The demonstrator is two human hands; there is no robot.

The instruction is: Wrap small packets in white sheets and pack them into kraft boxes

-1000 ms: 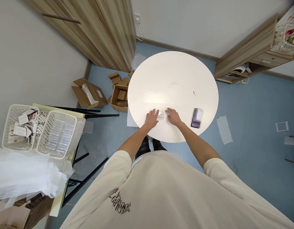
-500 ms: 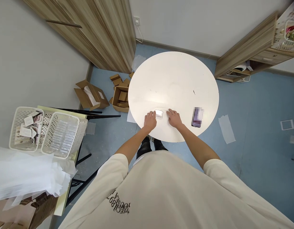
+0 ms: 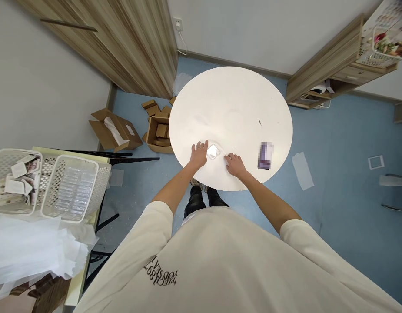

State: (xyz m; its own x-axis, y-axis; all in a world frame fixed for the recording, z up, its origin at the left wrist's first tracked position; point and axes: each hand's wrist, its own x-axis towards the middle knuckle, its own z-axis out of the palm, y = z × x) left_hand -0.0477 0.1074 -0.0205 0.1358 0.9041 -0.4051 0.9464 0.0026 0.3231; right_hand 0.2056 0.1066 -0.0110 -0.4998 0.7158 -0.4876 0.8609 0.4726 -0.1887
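A small clear, shiny case (image 3: 213, 151) with a pale centre lies turned cornerwise on the round white table (image 3: 233, 100). Its contents are too small to make out. A faint see-through or white edge shows around its upper right side; I cannot tell if this is a wrapper. My left hand (image 3: 199, 154) rests just left of the case, fingers spread and the fingertips by its left corner. To the right, my right hand (image 3: 235, 164) lies on the table with fingers loosely bent, its fingertips close to that faint edge. Neither hand is visibly wrapped around anything.
A blurred-out purple and white object (image 3: 265, 155) lies on the table's right. At left, a side table bears a basket of clear plastic cases (image 3: 72, 191), a basket of cards (image 3: 20, 180) and white sheets (image 3: 28, 248). Cardboard boxes (image 3: 160, 134) stand on the floor.
The case has turned from lying square to lying cornerwise. My left hand has spread and moved slightly up beside it. The whole view has shifted a little.
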